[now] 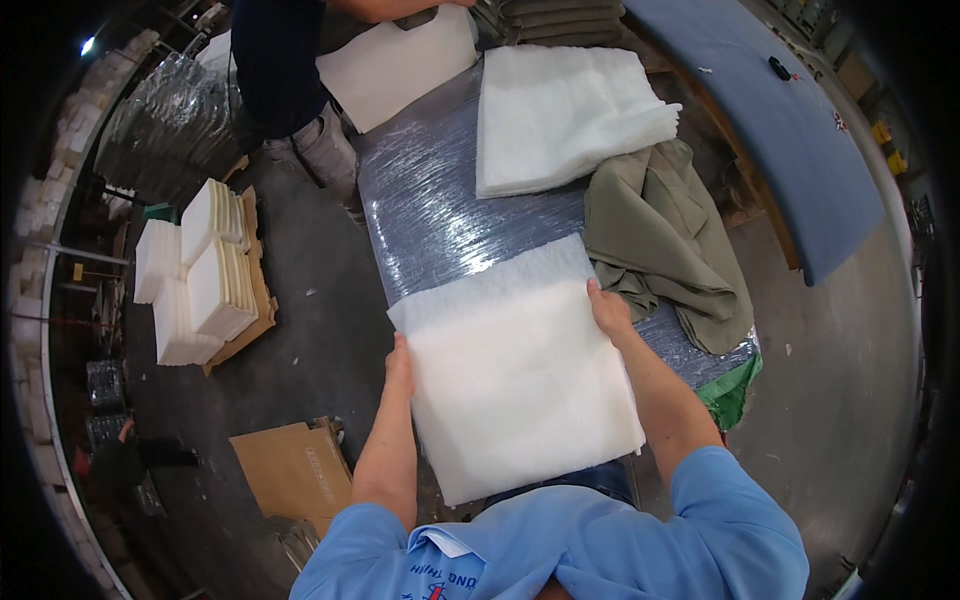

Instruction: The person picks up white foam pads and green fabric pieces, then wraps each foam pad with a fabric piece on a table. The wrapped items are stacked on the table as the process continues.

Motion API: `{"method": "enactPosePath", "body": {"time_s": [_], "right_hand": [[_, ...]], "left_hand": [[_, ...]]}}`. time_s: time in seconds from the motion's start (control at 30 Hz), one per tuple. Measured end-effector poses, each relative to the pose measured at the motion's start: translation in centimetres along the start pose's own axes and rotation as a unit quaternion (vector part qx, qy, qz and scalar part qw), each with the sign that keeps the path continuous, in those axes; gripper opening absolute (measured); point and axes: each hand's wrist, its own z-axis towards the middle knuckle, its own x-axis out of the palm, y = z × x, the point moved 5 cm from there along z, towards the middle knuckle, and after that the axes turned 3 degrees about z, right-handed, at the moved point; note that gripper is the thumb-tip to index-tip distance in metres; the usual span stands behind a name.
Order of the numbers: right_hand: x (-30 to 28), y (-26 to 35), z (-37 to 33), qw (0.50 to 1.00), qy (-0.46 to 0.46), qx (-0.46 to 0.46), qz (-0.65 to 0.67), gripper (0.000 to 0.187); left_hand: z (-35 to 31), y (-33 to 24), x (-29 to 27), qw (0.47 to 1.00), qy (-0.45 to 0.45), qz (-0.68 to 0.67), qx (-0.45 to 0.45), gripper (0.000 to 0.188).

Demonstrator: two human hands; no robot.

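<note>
A rectangular white padding piece (515, 385) lies in front of my body, its near end reaching my waist. Along its far side a thinner, see-through strip of fibre wadding (490, 285) sticks out over the plastic-wrapped table surface. My left hand (398, 365) grips the padding's left edge, thumb on top. On the opposite edge, my right hand (608, 310) holds it the same way, close to the far corner. The fingers of both hands are mostly hidden beneath the padding. Beside my right hand lies a crumpled olive-green cloth (665, 240).
A stack of white wadding sheets (570, 115) sits farther back. Across the table a person (280, 70) stands by a cream-coloured sheet (400, 65). Foam blocks (220, 275) stand on the left floor near cardboard (290, 470). A blue-topped table (760, 110) runs along the right.
</note>
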Motion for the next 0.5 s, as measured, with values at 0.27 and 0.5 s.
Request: {"method": "enactPosePath", "body": {"time_s": [0.27, 0.5], "right_hand": [[-4.5, 5.0, 0.5, 0.981, 0.08, -0.061, -0.166, 0.059], [3.7, 9.8, -1.0, 0.883, 0.043, -0.441, -0.156, 0.038]], "left_hand": [[-0.7, -4.5, -3.9, 0.885, -0.155, 0.436, 0.05, 0.045], [-4.9, -4.8, 6.1, 0.736, -0.024, 0.465, 0.491, 0.035]]}}
